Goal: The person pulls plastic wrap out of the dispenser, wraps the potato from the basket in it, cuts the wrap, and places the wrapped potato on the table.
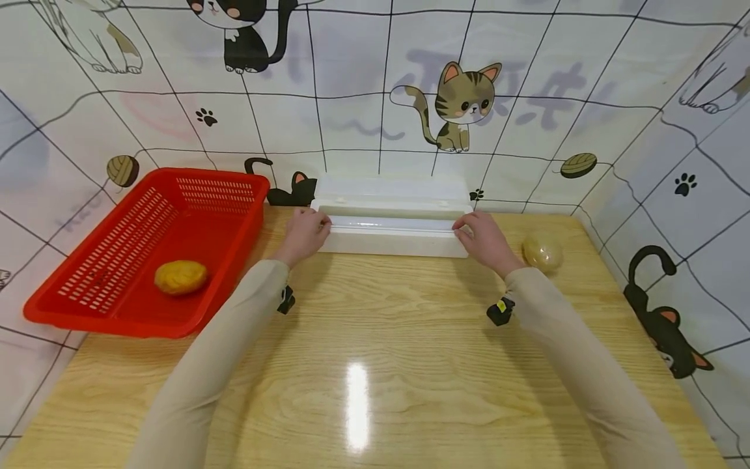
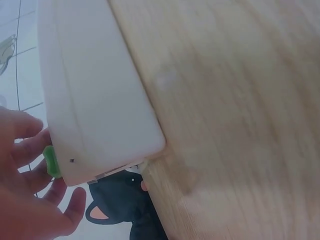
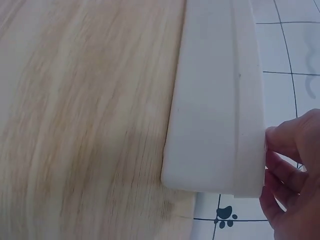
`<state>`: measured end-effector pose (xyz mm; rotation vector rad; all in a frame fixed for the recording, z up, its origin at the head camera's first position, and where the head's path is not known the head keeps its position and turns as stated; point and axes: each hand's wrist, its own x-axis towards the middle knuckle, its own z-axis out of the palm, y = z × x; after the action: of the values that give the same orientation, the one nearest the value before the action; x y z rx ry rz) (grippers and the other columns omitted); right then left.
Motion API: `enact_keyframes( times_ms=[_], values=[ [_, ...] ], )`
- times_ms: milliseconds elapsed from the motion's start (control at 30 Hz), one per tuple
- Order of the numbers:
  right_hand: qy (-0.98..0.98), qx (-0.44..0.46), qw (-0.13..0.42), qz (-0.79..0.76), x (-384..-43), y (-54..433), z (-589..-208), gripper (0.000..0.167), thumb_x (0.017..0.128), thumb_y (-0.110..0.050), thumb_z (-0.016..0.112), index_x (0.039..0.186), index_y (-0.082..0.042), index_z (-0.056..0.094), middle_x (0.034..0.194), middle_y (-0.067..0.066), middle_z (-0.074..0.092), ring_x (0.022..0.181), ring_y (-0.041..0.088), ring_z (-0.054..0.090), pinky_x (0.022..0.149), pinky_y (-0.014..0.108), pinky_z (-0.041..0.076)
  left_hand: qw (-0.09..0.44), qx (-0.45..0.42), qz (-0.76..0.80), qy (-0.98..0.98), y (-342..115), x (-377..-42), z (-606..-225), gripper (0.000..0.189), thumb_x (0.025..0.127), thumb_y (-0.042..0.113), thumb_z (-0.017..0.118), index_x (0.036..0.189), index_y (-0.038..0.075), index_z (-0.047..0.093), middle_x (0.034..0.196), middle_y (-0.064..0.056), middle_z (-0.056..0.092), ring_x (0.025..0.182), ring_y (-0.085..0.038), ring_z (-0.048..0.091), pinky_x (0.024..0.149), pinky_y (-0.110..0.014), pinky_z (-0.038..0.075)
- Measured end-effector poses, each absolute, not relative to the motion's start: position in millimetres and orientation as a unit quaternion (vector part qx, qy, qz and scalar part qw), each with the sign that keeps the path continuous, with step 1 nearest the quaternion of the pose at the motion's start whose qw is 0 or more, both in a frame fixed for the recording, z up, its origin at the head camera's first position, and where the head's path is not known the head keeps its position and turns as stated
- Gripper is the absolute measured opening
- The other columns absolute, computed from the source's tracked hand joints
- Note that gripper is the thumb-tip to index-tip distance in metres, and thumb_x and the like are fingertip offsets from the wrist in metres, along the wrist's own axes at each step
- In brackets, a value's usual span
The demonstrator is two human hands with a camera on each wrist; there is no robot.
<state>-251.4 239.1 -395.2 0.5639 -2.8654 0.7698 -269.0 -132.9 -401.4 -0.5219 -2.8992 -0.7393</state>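
Note:
A long white cling film dispenser (image 1: pixel 394 245) lies at the back of the table with its lid (image 1: pixel 392 189) raised toward the wall. Across its opening shows a strip of shiny cling film (image 1: pixel 389 223). My left hand (image 1: pixel 306 229) is at the dispenser's left end, thumb and fingertips pinching at the film's edge. At the other end my right hand (image 1: pixel 485 238) pinches the film's edge the same way. A small green tab (image 2: pixel 52 162) sits beside the left fingers in the left wrist view. Thumb and fingers of the right hand meet the box's upper edge in the right wrist view.
On the left stands a red plastic basket (image 1: pixel 228 273) with a yellow, potato-like lump (image 1: pixel 181 277) inside. A round, pale yellowish, shiny thing (image 1: pixel 541 251) lies right of the right hand. Cat-patterned walls (image 1: pixel 351 117) close off the back and right sides.

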Motion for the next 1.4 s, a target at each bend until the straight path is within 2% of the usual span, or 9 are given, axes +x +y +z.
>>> enact_keyframes(
  times_ms=[200,333,500,567,667,967,1100,1233,1400],
  values=[
    [-0.947,0.185,0.069,0.253,-258.6,237.0,-396.6,0.015,0.096,-0.003,0.054,0.096,0.009,0.064,0.094,0.023,0.060,0.097,0.040,0.051,0.093,0.052,0.036,0.043,-0.172,-0.282,-0.943,-131.2,-272.5,-393.0,0.013,0.096,0.005,0.055,0.095,-0.003,0.065,0.087,-0.014,0.066,0.096,-0.034,0.045,0.090,-0.047,0.031],
    [-0.950,0.196,0.057,0.237,-260.4,236.6,-395.3,0.016,0.099,-0.002,0.047,0.098,0.010,0.057,0.092,0.024,0.058,0.089,0.039,0.050,0.097,0.052,0.032,0.025,-0.161,-0.293,-0.942,-129.7,-276.0,-391.9,0.015,0.099,0.004,0.051,0.097,-0.005,0.063,0.091,-0.017,0.065,0.096,-0.035,0.045,0.095,-0.046,0.028],
    [-0.941,0.206,0.008,0.268,-264.8,238.2,-391.4,0.018,0.103,-0.004,0.035,0.102,0.009,0.047,0.098,0.026,0.060,0.081,0.035,0.055,0.077,0.046,0.040,0.041,-0.158,-0.285,-0.945,-128.1,-283.6,-395.6,0.017,0.101,0.003,0.044,0.099,-0.008,0.058,0.098,-0.021,0.064,0.090,-0.036,0.053,0.093,-0.045,0.028],
    [-0.938,0.198,-0.022,0.284,-266.3,238.8,-390.0,0.017,0.103,-0.008,0.036,0.102,0.006,0.046,0.096,0.023,0.060,0.078,0.031,0.054,0.068,0.041,0.039,0.047,-0.155,-0.286,-0.945,-127.5,-286.9,-398.1,0.018,0.102,0.004,0.043,0.099,-0.008,0.057,0.098,-0.021,0.063,0.087,-0.035,0.055,0.092,-0.044,0.028],
    [-0.935,0.190,-0.051,0.295,-267.5,240.2,-389.4,0.014,0.100,-0.011,0.041,0.102,0.002,0.044,0.091,0.018,0.056,0.074,0.027,0.048,0.066,0.038,0.037,0.055,-0.147,-0.296,-0.942,-127.1,-291.7,-402.0,0.019,0.102,0.004,0.043,0.098,-0.007,0.057,0.095,-0.021,0.062,0.085,-0.034,0.053,0.090,-0.044,0.029],
    [-0.928,0.187,0.009,0.323,-272.1,243.2,-385.9,0.011,0.101,-0.006,0.045,0.105,0.004,0.043,0.104,0.025,0.061,0.091,0.034,0.057,0.072,0.041,0.039,0.065,-0.138,-0.288,-0.945,-123.8,-302.8,-397.7,0.018,0.102,0.004,0.044,0.099,-0.008,0.058,0.096,-0.022,0.059,0.090,-0.035,0.053,0.089,-0.044,0.038],
    [-0.923,0.186,0.003,0.336,-277.2,238.6,-377.3,0.007,0.103,-0.005,0.040,0.104,0.002,0.040,0.107,0.026,0.065,0.097,0.038,0.060,0.064,0.035,0.034,0.052,-0.099,-0.300,-0.947,-121.8,-306.9,-386.1,0.019,0.103,0.007,0.042,0.102,-0.005,0.056,0.100,-0.020,0.056,0.088,-0.033,0.052,0.081,-0.044,0.044],
    [-0.917,0.150,-0.012,0.370,-280.3,232.4,-372.1,0.006,0.104,-0.006,0.037,0.105,0.000,0.039,0.106,0.024,0.067,0.101,0.036,0.062,0.069,0.034,0.037,0.046,-0.068,-0.313,-0.946,-121.1,-308.3,-373.6,0.020,0.103,0.007,0.037,0.105,-0.004,0.053,0.103,-0.019,0.054,0.088,-0.031,0.049,0.079,-0.043,0.043],
    [-0.909,0.102,-0.019,0.404,-279.9,226.7,-367.6,0.015,0.104,-0.007,0.036,0.113,0.004,0.042,0.109,0.024,0.066,0.103,0.035,0.063,0.091,0.046,0.042,0.060,-0.056,-0.333,-0.939,-121.0,-309.4,-369.0,0.020,0.103,0.006,0.034,0.106,-0.004,0.051,0.100,-0.018,0.055,0.085,-0.031,0.049,0.077,-0.041,0.042]
  ],
)
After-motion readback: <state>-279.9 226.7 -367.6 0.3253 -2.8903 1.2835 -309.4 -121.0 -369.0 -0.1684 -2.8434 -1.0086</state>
